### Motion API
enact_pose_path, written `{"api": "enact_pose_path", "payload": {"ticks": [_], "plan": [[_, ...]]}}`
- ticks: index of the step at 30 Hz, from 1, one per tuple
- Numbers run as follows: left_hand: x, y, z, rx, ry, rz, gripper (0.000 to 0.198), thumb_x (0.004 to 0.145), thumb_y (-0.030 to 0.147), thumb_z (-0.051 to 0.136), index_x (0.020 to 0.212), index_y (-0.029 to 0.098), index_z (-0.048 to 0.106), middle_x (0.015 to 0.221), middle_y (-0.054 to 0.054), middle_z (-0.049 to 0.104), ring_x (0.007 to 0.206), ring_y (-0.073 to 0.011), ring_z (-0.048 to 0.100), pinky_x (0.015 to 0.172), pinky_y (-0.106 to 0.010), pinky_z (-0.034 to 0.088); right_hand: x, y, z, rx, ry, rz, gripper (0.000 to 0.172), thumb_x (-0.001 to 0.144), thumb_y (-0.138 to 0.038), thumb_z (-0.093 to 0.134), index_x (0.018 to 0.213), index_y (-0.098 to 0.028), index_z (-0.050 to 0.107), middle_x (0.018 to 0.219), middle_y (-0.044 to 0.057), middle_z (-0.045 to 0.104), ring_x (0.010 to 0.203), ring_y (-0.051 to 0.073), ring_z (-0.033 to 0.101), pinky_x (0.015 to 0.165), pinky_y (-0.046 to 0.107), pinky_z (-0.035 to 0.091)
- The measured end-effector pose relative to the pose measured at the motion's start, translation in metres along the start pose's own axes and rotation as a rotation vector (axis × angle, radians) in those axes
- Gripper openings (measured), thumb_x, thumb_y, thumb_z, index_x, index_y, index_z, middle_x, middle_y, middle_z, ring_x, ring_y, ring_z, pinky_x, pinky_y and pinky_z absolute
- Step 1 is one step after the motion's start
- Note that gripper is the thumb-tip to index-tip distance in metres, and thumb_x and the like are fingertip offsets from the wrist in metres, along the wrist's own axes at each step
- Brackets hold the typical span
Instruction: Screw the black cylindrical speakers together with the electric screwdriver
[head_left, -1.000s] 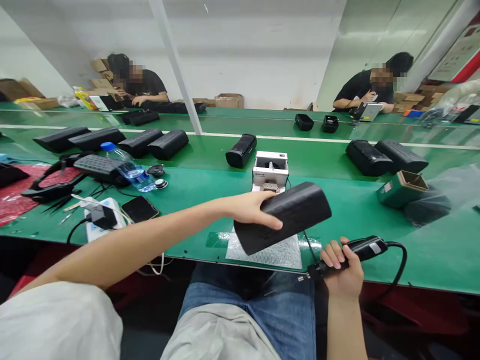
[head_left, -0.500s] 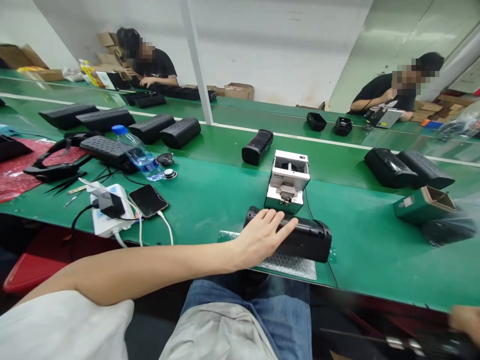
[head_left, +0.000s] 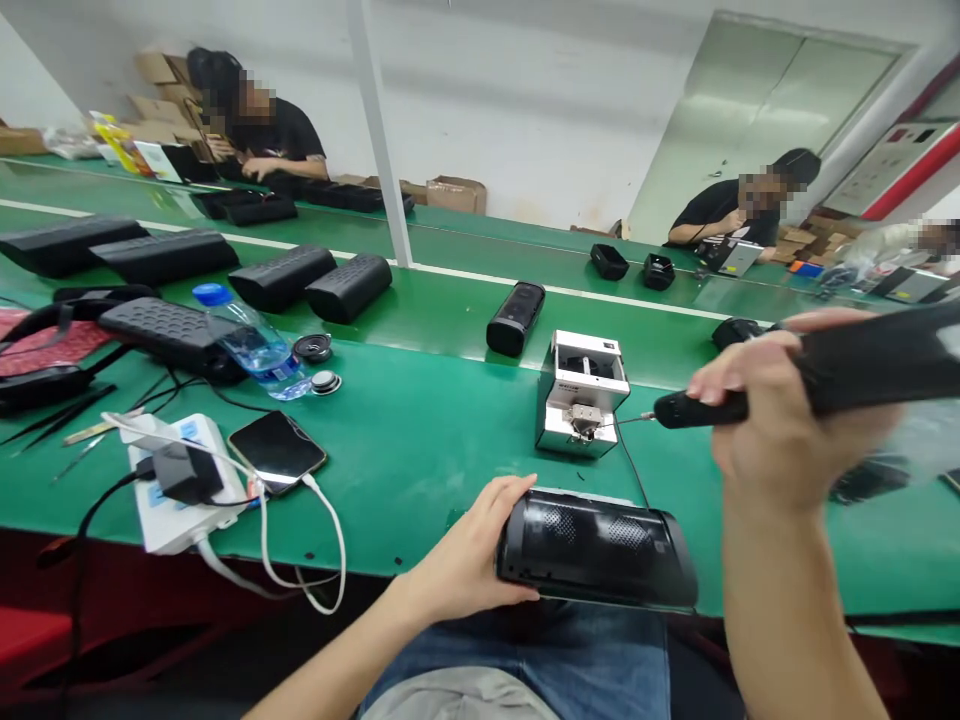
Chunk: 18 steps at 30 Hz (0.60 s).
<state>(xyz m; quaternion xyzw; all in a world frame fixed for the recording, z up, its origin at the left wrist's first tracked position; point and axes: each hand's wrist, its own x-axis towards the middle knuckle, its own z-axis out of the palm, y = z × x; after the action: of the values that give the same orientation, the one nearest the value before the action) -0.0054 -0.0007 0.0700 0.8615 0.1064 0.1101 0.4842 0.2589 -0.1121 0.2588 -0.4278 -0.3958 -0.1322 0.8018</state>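
Note:
My left hand (head_left: 469, 555) is wrapped round the left end of a glossy black speaker (head_left: 600, 550) at the table's near edge. Two perforated patches show on the speaker's upper face. In my right hand (head_left: 772, 420) is a black electric screwdriver (head_left: 877, 360), held level with its thin bit pointing left. The bit's tip is at the front of a small white screw feeder (head_left: 583, 395), beside its metal outlet; whether they touch I cannot tell. Whether a screw is on the tip is too small to see.
Left of me are a phone (head_left: 277, 450), a white power strip (head_left: 184, 490) with cables, a water bottle (head_left: 251, 340) and loose speaker drivers (head_left: 313, 347). Several black speaker housings (head_left: 349, 288) stand farther back. Co-workers (head_left: 277, 135) sit across the table.
My right hand has come up from the lower right with the screwdriver to the screw feeder. The speaker is turned to show its perforated face, and my left hand now grips its left end.

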Motion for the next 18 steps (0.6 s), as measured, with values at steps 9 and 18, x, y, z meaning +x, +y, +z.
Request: {"api": "enact_pose_path", "payload": {"ticks": [9,18], "plan": [[0.001,-0.026,0.026,-0.136,0.041,-0.013,0.155,0.069,0.028,0.111,0.185,0.043,0.008,0.183,-0.017,0.038,0.172,-0.0454,0.042,0.141,-0.069,0.040,-0.007,0.038,0.041,-0.237,-0.111,0.100,0.022,0.089,-0.027,0.083,0.096,-0.022,0.063,0.059,-0.009,0.056,0.046,0.016,0.057,0.050,0.030,0.053],[0.003,-0.027,0.025,-0.164,0.023,0.022,0.153,0.074,0.033,0.110,0.186,0.040,0.006,0.182,-0.020,0.040,0.172,-0.0479,0.041,0.141,-0.072,0.039,-0.007,0.033,0.043,-0.249,-0.051,0.160,0.025,0.076,-0.021,0.082,0.092,-0.022,0.063,0.053,-0.008,0.052,0.039,0.016,0.048,0.041,0.030,0.044]]}}
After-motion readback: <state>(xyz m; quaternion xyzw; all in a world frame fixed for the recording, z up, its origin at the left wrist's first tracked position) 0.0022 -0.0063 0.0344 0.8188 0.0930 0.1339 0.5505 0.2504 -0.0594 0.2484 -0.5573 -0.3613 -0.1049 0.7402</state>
